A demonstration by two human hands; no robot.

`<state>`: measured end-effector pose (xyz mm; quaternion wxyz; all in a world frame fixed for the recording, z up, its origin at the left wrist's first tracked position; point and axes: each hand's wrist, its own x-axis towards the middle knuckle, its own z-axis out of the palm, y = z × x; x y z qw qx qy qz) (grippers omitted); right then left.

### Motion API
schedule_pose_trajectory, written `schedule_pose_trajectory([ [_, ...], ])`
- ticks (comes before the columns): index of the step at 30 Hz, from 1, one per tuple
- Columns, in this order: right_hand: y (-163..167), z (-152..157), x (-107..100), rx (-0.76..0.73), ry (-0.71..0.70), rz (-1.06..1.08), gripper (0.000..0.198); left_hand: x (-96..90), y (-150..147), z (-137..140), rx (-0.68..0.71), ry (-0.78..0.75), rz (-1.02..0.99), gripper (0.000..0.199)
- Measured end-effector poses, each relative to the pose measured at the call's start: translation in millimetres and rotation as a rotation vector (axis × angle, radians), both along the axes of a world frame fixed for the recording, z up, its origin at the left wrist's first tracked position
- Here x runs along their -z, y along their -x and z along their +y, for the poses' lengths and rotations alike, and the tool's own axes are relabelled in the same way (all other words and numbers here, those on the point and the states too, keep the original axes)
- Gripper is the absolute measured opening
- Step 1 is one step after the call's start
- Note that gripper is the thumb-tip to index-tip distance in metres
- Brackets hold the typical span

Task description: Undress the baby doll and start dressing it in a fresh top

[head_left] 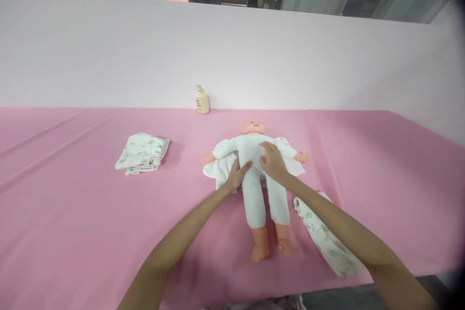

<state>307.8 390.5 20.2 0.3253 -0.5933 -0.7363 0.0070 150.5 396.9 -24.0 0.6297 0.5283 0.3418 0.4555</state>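
Observation:
A baby doll (250, 147) with a white cloth body lies on its back, head away from me and bare feet toward me. Beneath its torso and arms a white garment (222, 169) is spread out. My left hand (236, 177) grips the doll's side at the waist, thumb over the front; its other fingers are partly hidden. Across the other side of the belly rests my right hand (273, 161), fingers apart and slightly bent, with nothing visible in it.
Folded printed cloths (143, 152) sit on the pink mat (83, 223) at left. A pump bottle (202, 100) stands by the white wall (232, 53). Under my right forearm lies a long folded printed cloth (329, 242), near the front edge.

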Motion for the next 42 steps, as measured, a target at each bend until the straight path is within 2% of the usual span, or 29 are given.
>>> schedule_pose_trajectory([
  [3, 40.2, 43.5, -11.6, -0.198, 0.043, -0.260, 0.044, 1.4, 1.2, 0.5, -0.055, -0.100, 0.074, 0.049],
  [6, 75.8, 80.4, -7.2, -0.315, 0.079, -0.516, 0.047, 5.6, 2.0, 2.3, -0.130, -0.190, 0.178, 0.051],
  [10, 95.6, 103.3, 5.6, -0.320, 0.078, -0.540, 0.032, 9.8, 1.3, 2.4, -0.168, -0.272, 0.312, 0.055],
  [12, 94.0, 106.6, 8.5, -0.316, 0.055, -0.502, 0.033, 7.3, 2.0, 1.4, -0.173, -0.307, 0.401, 0.054],
  [14, 87.4, 107.7, 9.8, -0.263, 0.027, -0.382, 0.038, -0.3, 5.2, 2.1, -0.156, -0.317, 0.506, 0.054],
  [17, 75.3, 107.9, 11.0, -0.117, -0.028, 0.033, 0.033, -19.5, 16.1, 12.4, -0.032, -0.294, 0.799, 0.059],
  [20, 68.4, 107.2, 11.4, -0.141, -0.084, 0.408, 0.031, -36.1, 29.8, 36.4, 0.057, -0.315, 0.992, 0.052],
  [23, 68.3, 106.3, 9.9, -0.212, -0.162, 0.573, 0.038, -35.4, 36.2, 65.3, -0.033, -0.478, 1.124, 0.038],
  [25, 69.5, 105.8, 8.2, -0.215, -0.235, 0.614, 0.041, -25.5, 34.8, 80.4, -0.134, -0.525, 1.225, 0.042],
  [26, 69.9, 105.6, 7.6, -0.213, -0.270, 0.618, 0.042, -19.5, 33.4, 85.7, -0.178, -0.492, 1.271, 0.047],
  [30, 69.7, 106.0, 7.6, -0.204, -0.350, 0.553, 0.040, -4.7, 34.0, 95.2, -0.263, -0.315, 1.405, 0.066],
  [36, 71.9, 106.0, 12.8, -0.194, -0.489, 0.394, 0.034, -11.5, 58.3, 103.3, -0.250, -0.259, 1.312, 0.070],
  [39, 75.4, 103.4, 14.0, -0.224, -0.455, 0.205, 0.032, -13.1, 69.2, 108.9, -0.235, -0.245, 1.228, 0.056],
  [42, 81.2, 98.8, 14.8, -0.297, -0.339, -0.040, 0.035, -22.1, 80.9, 111.0, -0.276, -0.306, 1.144, 0.047],
])
